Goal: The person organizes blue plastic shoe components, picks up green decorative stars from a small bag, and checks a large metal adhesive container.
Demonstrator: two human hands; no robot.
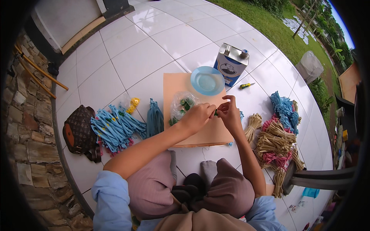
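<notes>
Over the peach-coloured board (175, 82) my two hands meet at a small dark green piece (216, 113), too small to make out exactly. My left hand (200, 115) pinches at it from the left, fingers closed. From the right, my right hand (230, 114) grips it between thumb and fingertips, with one finger bent up above. Beside my left hand lies a clear plastic bag (178, 101) with several green pieces in it, partly behind my wrist. A light blue bowl (207, 80) stands at the board's far right corner.
A blue and white metal can (230, 64) and a screwdriver (246, 86) are beyond the board. Blue cord bundles (115, 127) and a brown bag (79, 129) lie left. Beige bundles (275, 142) with pink and blue ones lie right, near a dark curved bar (323, 179).
</notes>
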